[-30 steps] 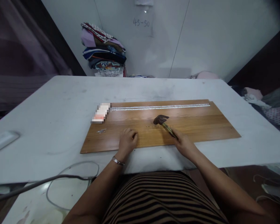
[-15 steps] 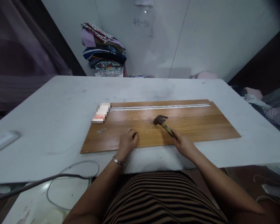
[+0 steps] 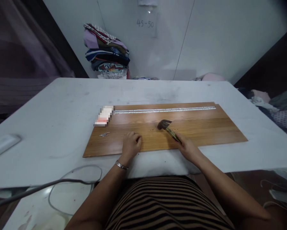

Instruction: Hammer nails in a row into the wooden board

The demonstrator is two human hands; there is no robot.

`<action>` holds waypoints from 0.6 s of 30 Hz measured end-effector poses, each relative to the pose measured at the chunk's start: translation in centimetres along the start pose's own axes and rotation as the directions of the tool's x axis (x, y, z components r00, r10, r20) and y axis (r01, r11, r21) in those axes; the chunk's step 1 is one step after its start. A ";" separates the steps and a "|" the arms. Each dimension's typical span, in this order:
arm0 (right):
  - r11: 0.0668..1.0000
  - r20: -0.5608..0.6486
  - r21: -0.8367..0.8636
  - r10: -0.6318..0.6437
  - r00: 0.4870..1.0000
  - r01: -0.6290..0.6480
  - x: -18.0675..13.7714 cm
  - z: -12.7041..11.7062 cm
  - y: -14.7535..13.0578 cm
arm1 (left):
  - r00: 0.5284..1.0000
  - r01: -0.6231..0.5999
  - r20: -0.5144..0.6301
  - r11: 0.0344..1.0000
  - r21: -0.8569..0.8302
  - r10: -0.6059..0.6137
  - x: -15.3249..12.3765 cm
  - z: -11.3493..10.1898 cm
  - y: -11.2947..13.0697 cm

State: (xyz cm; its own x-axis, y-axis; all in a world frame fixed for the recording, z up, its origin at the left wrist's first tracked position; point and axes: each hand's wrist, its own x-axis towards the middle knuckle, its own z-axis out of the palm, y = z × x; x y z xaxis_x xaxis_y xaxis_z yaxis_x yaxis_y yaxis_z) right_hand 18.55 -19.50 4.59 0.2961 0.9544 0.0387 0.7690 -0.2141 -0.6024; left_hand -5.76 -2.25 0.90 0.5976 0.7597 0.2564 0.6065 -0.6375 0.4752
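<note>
My right hand [image 3: 188,147] grips the handle of a claw hammer [image 3: 166,124], whose dark, rusty head is over the middle of a brown wooden board [image 3: 205,123]. Several small dark marks dot the board near the hammer head; I cannot tell whether they are holes or nail heads. My left hand [image 3: 132,142] rests on the board's near edge, left of the hammer, with its fingers curled in and nothing visible in them. A small pile of nails [image 3: 104,134] lies further left on the board.
Two pale strips [image 3: 164,110] run along the board's far side. A pixelated white and red item [image 3: 104,116] sits at its left end. The board lies on a white table [image 3: 47,111]. A dark cable [image 3: 42,185] crosses the lower left; folded clothes [image 3: 107,52] are stacked behind.
The hammer head has dipped very slightly, while my right hand stays at nearly the same spot. My left hand, the nails and the board look unchanged.
</note>
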 end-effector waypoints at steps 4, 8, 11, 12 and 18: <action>1.000 0.011 0.003 -0.011 1.000 0.011 -0.1 -0.1 0.1 | 1.000 0.001 -0.003 1.000 -0.009 -0.001 0.0 0.1 0.0; 1.000 0.011 -0.005 -0.002 1.000 0.002 0.0 -0.4 0.0 | 1.000 0.004 -0.003 1.000 -0.011 -0.004 0.0 0.1 0.0; 1.000 0.021 -0.009 -0.003 1.000 0.004 0.1 -0.2 0.0 | 1.000 0.006 0.007 1.000 -0.013 -0.006 0.0 0.0 0.0; 1.000 0.020 -0.006 -0.005 1.000 0.006 0.1 -0.1 0.0 | 1.000 0.007 0.011 1.000 -0.012 -0.007 0.0 0.0 0.0; 1.000 -0.008 0.008 -0.008 1.000 0.009 -0.1 -0.3 -0.1 | 1.000 0.004 0.006 1.000 -0.017 -0.004 0.0 0.1 -0.1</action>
State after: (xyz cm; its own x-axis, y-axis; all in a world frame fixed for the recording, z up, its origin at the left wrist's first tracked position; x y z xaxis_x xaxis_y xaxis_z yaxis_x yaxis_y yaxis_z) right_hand 18.61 -19.66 4.83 0.2940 0.9545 0.0502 0.7667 -0.2042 -0.6087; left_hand -5.81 -2.20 0.76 0.5984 0.7614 0.2493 0.6002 -0.6321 0.4901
